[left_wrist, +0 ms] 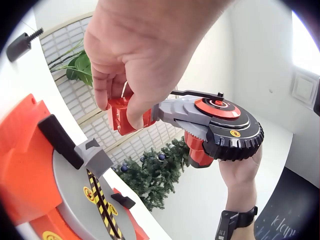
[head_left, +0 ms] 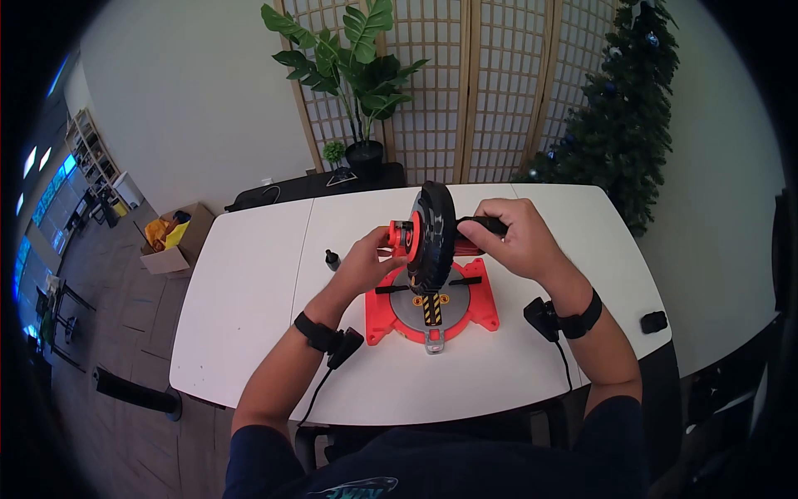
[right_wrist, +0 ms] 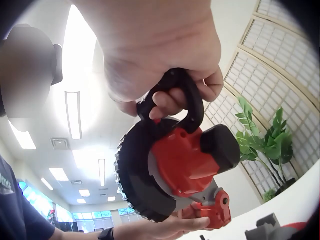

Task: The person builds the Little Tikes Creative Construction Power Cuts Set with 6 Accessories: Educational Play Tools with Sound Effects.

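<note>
A toy miter saw is in two parts. My right hand point(head_left: 525, 237) grips the black loop handle point(right_wrist: 196, 107) of its saw head point(head_left: 435, 241), with fingers curled through the loop. At the other end, my left hand point(head_left: 366, 262) pinches the red hinge block point(left_wrist: 120, 116) between thumb and fingers. The saw head, with its black toothed guard point(left_wrist: 239, 142) and red motor housing point(right_wrist: 182, 160), is held up over the base. Below, the red base point(head_left: 378, 320) with its grey turntable point(head_left: 407, 314) rests on the table; a grey bracket point(left_wrist: 95, 157) stands up from it.
A black threaded knob point(left_wrist: 20, 47) stands on the white table point(head_left: 249, 291), left of the base. Near the right edge lies a small black object point(head_left: 654, 322). Beyond the table are a potted plant point(head_left: 364, 156), a folding screen point(head_left: 432, 108) and a decorated tree point(head_left: 611, 125).
</note>
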Tool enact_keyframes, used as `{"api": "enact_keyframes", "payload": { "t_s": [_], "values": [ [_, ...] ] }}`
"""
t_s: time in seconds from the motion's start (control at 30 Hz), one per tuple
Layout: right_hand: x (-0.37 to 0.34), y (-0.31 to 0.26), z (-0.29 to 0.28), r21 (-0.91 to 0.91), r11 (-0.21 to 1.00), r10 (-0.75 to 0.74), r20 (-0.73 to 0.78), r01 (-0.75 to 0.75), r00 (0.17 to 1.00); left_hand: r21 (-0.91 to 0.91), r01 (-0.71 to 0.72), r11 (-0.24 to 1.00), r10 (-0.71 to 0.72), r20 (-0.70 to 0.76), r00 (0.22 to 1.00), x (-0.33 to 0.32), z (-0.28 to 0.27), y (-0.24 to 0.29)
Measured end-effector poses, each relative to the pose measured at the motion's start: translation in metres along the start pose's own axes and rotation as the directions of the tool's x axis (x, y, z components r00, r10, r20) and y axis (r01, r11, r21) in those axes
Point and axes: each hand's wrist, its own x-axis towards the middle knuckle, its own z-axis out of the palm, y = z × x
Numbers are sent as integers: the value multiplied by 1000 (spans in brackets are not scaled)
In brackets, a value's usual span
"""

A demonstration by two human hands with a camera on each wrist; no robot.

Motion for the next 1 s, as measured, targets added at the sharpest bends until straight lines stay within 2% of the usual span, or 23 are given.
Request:
{"api": "enact_keyframes", "payload": {
  "t_s": [0.07,0.27,0.37,0.43,0.53,0.77,0.87,0.97,1.0],
  "values": [
    [8,1,0,74,996,46,-6,-45,999,25,0,1000,0,1,1000,8,2,-6],
    [24,0,0,-17,1000,17,10,-17,1000,-60,-14,998,16,33,999,25,8,-9],
    [30,6,3,-11,1000,-16,-5,16,1000,-34,50,998,-49,31,998,27,10,5],
    [33,8,2,-3,1000,-31,-19,31,999,-104,110,988,-101,92,991,28,12,10],
    [37,9,1,-6,1000,17,3,-17,1000,-198,73,978,-49,125,991,33,17,-1],
    [40,16,2,-38,999,-10,33,11,999,-136,36,990,-18,127,992,35,24,-13],
    [40,18,1,-61,997,-38,45,40,998,-94,61,994,-50,113,992,34,22,-9],
    [40,19,2,-41,999,-35,28,36,999,-101,39,994,-26,126,992,31,21,-3],
    [40,19,2,-15,1000,-7,17,7,1000,-69,-27,997,36,140,990,27,19,4]
  ]
}}
